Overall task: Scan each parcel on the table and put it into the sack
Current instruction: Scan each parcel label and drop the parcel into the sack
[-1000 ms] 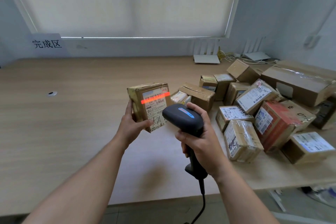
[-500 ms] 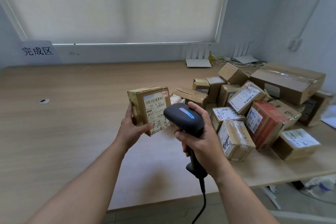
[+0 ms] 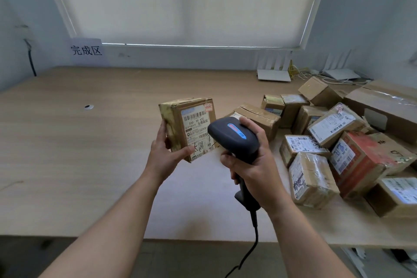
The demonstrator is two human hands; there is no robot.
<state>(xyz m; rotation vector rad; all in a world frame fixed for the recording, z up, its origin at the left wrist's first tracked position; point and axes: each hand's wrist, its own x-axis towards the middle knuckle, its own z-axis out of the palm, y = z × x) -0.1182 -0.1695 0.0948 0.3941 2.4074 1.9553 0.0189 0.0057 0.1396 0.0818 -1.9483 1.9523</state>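
far left on the wall a sign (image 3: 86,51) with printed characters, a black cable hanging just left of it. bench (image 3: 67,153) bare wood on the left with a small round grommet (image 3: 88,107).

your left hand (image 3: 165,156) holds a parcel (image 3: 188,127) up off the bench, label facing you, thumb curled across the lower front, fingers wrapped round the left side and back. parcel is upright, tilted slightly, tape-wrapped brown box with a white barcode label.

just right of it your right hand (image 3: 252,165) grips a scanner (image 3: 233,139), fingers curled round the handle, head aimed at the parcel label, blue light on top lit. scanner head overlaps the parcel's lower right corner in view; cannot tell if they touch. cord (image 3: 252,246) drops from the handle past the bench edge.

right side of the bench: pile of parcels (image 3: 327,142), all brown boxes with labels, one red box (image 3: 365,162) among them, a long carton (image 3: 388,106) at the back right. behind the pile two white routers (image 3: 273,74) by the wall under the blind (image 3: 191,2).
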